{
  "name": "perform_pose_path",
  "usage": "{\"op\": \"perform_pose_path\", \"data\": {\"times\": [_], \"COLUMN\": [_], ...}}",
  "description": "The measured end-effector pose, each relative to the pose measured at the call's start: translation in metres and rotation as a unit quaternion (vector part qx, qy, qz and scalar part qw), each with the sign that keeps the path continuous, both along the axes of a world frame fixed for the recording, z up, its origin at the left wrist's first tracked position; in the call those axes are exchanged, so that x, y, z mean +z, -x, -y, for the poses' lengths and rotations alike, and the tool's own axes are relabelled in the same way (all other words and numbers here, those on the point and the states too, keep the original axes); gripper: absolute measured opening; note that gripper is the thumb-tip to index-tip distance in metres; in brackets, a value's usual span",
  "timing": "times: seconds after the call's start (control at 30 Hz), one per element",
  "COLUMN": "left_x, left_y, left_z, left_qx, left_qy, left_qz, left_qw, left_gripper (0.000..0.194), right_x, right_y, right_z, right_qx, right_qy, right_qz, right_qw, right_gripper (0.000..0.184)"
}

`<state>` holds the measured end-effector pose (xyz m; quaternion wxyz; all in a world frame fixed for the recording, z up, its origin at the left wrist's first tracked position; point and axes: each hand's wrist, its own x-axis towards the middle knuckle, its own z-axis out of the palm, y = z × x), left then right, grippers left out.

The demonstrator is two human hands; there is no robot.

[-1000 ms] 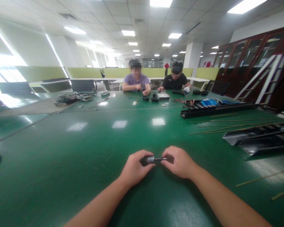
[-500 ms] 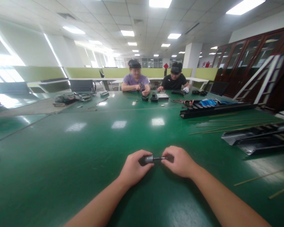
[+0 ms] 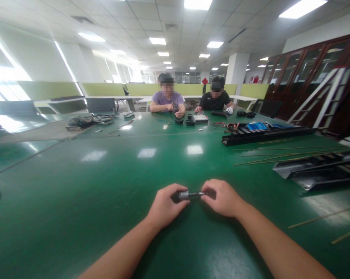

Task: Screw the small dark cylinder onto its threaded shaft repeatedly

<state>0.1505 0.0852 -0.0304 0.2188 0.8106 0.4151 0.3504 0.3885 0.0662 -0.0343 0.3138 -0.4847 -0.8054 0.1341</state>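
My left hand (image 3: 165, 205) and my right hand (image 3: 223, 197) meet just above the green table (image 3: 105, 182), low in the middle of the head view. Between them lies a small rod-shaped part (image 3: 190, 194) with a silver metal end on the left and a thin dark shaft on the right. The fingers of my left hand are curled round the silver end. My right hand pinches the dark shaft's other end. Most of the part is hidden inside the two hands.
Two people (image 3: 167, 97) (image 3: 217, 97) sit at the far side with small black parts (image 3: 189, 121) before them. Long black trays (image 3: 265, 133) (image 3: 320, 170) and thin wooden sticks (image 3: 285, 157) lie on the right. Cables and tools (image 3: 87, 121) lie far left.
Barely anything differs; both hands keep the same grip on the small part and have shifted only slightly.
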Motion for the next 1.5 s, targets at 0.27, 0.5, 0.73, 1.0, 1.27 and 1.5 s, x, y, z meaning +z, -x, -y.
{"op": "perform_pose_path", "data": {"times": [0.27,0.5,0.73,1.0,1.27,1.5], "left_x": [-0.0015,-0.0015,-0.0033,-0.0002,-0.0016,-0.0007], "left_y": [-0.0003,0.0008,0.0014,0.0003,0.0014,0.0032], "left_z": [-0.0013,-0.0012,-0.0019,-0.0024,-0.0029,-0.0029], "left_qx": [0.008,0.006,0.005,0.009,0.027,0.039], "left_qy": [0.006,-0.001,-0.006,0.004,0.015,0.015], "left_qz": [0.011,0.020,0.020,0.016,0.014,0.015], "left_qw": [1.000,1.000,1.000,1.000,0.999,0.999], "left_gripper": [0.029,0.026,0.026,0.025,0.026,0.027], "right_x": [-0.0011,0.0002,-0.0004,0.0021,0.0051,0.0051], "right_y": [-0.0008,-0.0023,-0.0023,-0.0040,-0.0063,-0.0046], "right_z": [-0.0004,0.0002,-0.0003,0.0002,-0.0015,-0.0028], "right_qx": [-0.002,-0.002,0.000,-0.005,-0.051,-0.087], "right_qy": [0.005,0.011,0.017,0.018,0.047,0.062], "right_qz": [-0.003,-0.002,-0.010,-0.005,-0.038,-0.028], "right_qw": [1.000,1.000,1.000,1.000,0.997,0.994], "right_gripper": [0.005,0.006,0.006,0.006,0.013,0.016]}}
